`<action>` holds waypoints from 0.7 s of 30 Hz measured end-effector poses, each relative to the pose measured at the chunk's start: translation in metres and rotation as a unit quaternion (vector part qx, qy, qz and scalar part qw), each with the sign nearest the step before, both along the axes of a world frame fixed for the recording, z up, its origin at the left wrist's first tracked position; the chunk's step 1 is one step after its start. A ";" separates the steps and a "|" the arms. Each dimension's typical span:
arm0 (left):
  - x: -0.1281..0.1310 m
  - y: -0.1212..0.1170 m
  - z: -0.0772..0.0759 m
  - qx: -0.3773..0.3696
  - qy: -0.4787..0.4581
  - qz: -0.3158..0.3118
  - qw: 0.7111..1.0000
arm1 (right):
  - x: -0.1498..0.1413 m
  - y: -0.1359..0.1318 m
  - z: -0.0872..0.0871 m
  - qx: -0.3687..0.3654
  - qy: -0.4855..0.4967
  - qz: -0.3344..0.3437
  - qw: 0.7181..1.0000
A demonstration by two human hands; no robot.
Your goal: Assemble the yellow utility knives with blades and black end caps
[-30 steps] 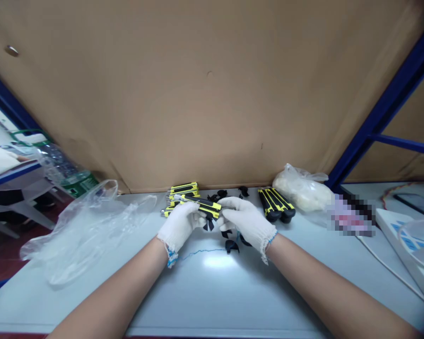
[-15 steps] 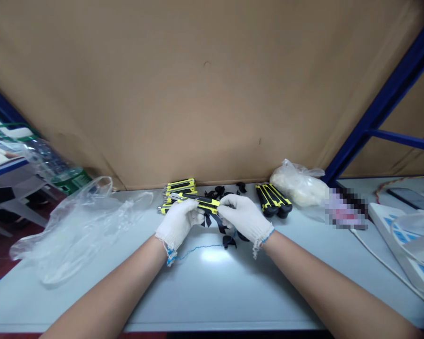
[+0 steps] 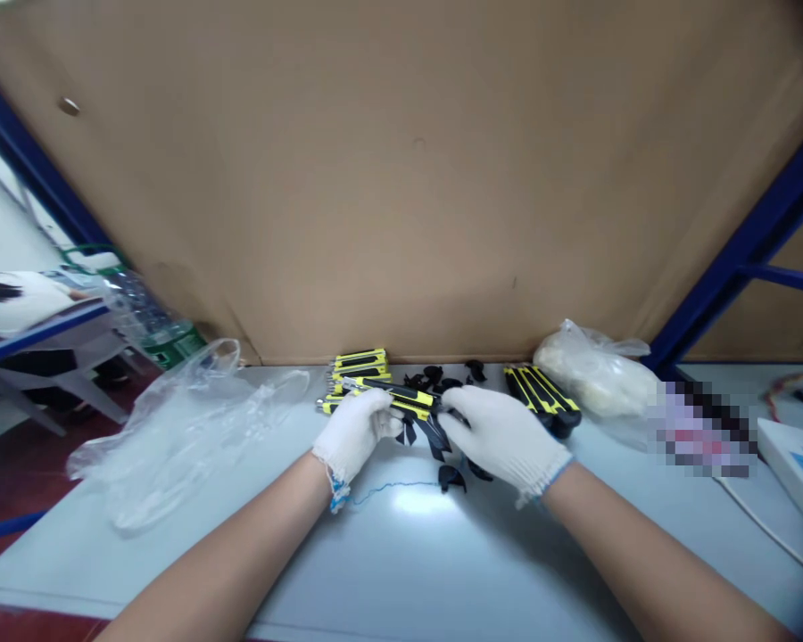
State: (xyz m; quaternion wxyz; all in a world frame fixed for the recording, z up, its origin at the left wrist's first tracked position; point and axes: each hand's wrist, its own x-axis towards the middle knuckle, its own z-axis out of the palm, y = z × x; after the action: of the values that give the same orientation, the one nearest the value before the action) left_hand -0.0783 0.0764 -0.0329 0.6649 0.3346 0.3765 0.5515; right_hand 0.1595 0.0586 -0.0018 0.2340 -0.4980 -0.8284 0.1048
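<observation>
Brown board point(image 3: 442, 205) across upper frame; blue post point(image 3: 746, 245) at right.
Left of frame: large bottle point(image 3: 140, 308), crumpled clear bag point(image 3: 174, 446), person point(image 3: 23, 301) in white. Lower right: white cable point(image 3: 769, 530).

Yel/blk cutter point(image 3: 401, 398) — held aloft, slanted, metal tip point(image 3: 349, 382) to L

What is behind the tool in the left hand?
Similar tools and black pieces show behind the held tool; what it and the left hand cover cannot be seen.
</observation>
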 end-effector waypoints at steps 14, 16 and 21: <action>-0.007 0.007 -0.005 0.007 -0.003 0.053 0.999 | 0.003 0.004 -0.019 -0.037 -0.242 -0.032 0.969; -0.007 0.007 -0.005 0.002 -0.001 0.054 0.999 | 0.003 0.005 -0.019 -0.035 -0.239 -0.037 0.970; -0.005 0.007 -0.002 -0.004 -0.003 0.055 0.998 | 0.007 0.009 -0.019 -0.037 -0.227 -0.033 0.973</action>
State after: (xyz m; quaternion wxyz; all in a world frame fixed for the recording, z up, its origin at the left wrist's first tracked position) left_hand -0.0838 0.0833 -0.0352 0.6356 0.3091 0.3945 0.5872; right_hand 0.1663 0.0675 -0.0211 0.0244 -0.5444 -0.8384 0.0114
